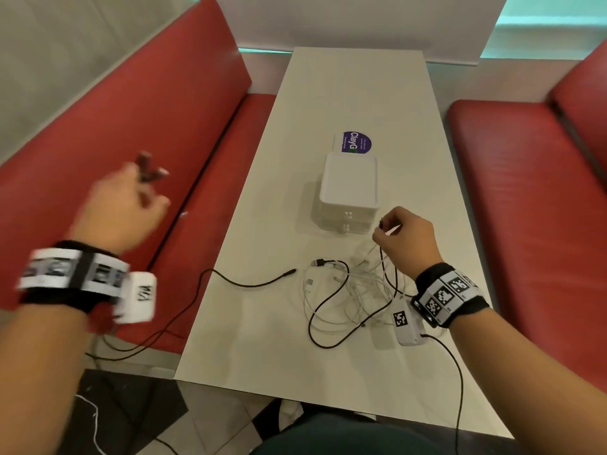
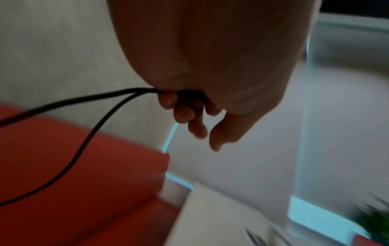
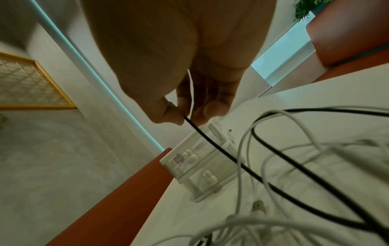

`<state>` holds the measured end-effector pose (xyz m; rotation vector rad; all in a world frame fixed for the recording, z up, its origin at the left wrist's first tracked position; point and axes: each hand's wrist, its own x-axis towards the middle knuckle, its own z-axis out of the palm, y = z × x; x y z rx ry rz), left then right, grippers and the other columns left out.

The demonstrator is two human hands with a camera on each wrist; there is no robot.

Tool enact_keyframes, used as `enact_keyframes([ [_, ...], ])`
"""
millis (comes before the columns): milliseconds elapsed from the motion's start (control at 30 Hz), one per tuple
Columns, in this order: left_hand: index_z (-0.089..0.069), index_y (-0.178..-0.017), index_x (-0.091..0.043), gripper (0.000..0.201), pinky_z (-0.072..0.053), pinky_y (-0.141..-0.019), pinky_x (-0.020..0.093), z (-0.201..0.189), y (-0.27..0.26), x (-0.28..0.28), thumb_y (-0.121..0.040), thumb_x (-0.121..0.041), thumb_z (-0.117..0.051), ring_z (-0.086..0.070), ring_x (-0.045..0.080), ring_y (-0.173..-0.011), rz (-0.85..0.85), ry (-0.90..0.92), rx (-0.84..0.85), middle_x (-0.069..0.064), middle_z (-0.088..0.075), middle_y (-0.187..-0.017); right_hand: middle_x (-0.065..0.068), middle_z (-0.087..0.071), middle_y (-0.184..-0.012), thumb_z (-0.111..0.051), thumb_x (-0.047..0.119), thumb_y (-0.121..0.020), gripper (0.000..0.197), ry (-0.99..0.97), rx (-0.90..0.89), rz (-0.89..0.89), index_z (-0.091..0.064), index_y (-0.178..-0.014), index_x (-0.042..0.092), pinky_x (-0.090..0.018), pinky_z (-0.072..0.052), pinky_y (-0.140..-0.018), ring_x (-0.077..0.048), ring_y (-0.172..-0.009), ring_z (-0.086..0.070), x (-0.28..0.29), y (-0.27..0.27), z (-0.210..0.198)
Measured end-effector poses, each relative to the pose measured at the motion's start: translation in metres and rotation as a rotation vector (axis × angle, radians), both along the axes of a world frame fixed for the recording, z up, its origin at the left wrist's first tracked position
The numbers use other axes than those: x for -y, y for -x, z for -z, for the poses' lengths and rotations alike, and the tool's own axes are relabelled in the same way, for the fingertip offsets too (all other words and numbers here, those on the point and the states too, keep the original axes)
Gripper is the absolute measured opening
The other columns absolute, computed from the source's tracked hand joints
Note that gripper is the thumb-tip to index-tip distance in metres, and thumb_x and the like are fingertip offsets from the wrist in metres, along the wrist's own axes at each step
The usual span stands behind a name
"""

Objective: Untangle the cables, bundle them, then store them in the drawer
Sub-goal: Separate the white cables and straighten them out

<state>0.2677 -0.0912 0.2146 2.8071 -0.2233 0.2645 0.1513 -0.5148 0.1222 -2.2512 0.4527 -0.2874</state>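
Observation:
My left hand (image 1: 131, 198) is raised over the red bench, blurred. In the left wrist view its curled fingers (image 2: 185, 113) grip a doubled black cable (image 2: 88, 138). My right hand (image 1: 394, 231) hovers just right of the white drawer box (image 1: 348, 188) and pinches the end of another black cable (image 3: 210, 141) between thumb and fingertips (image 3: 168, 114). That cable runs down into a tangle of white and black cables (image 1: 345, 290) on the white table (image 1: 262, 339). The drawer box (image 3: 202, 168) has two closed drawers.
A loose black cable (image 1: 249, 284) lies left of the tangle and drops off the table's left edge; I cannot trace it to my left hand. A purple sticker (image 1: 356, 142) lies behind the box. Red benches (image 1: 525, 192) flank the table.

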Motion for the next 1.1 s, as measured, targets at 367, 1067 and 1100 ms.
enact_keyframes([
  [367, -0.053, -0.117, -0.014, 0.025, -0.041, -0.091, 0.033, 0.154, 0.044, 0.103, -0.094, -0.005, -0.049, -0.061, 0.027, -0.110, 0.436, -0.600, -0.485, 0.006, -0.062, -0.119, 0.009, -0.073, -0.080, -0.080, 0.020, -0.081, 0.017, -0.121, -0.035, -0.237, -0.067, -0.080, 0.031, -0.039, -0.059, -0.076, -0.014, -0.076, -0.068, -0.018, 0.013, -0.005],
  [1067, -0.059, -0.099, -0.011, 0.021, -0.049, -0.071, 0.039, 0.091, 0.089, 0.187, -0.105, -0.022, -0.042, -0.062, 0.025, -0.080, 0.549, 0.309, -0.343, 0.005, -0.066, -0.089, -0.006, -0.075, -0.079, -0.073, 0.012, -0.076, 0.006, -0.312, -0.043, -0.417, -0.071, -0.078, 0.017, -0.049, -0.061, -0.080, -0.029, -0.078, -0.073, -0.067, 0.022, -0.022],
  [1100, -0.060, -0.101, -0.011, 0.020, -0.051, -0.070, 0.040, 0.094, 0.091, 0.189, -0.104, -0.021, -0.044, -0.064, 0.025, -0.079, 0.524, 0.350, -0.339, 0.005, -0.068, -0.087, -0.008, -0.076, -0.079, -0.073, 0.005, -0.079, 0.008, -0.357, -0.028, -0.392, -0.071, -0.081, 0.012, -0.046, -0.062, -0.080, -0.026, -0.077, -0.075, -0.065, 0.023, -0.022],
])
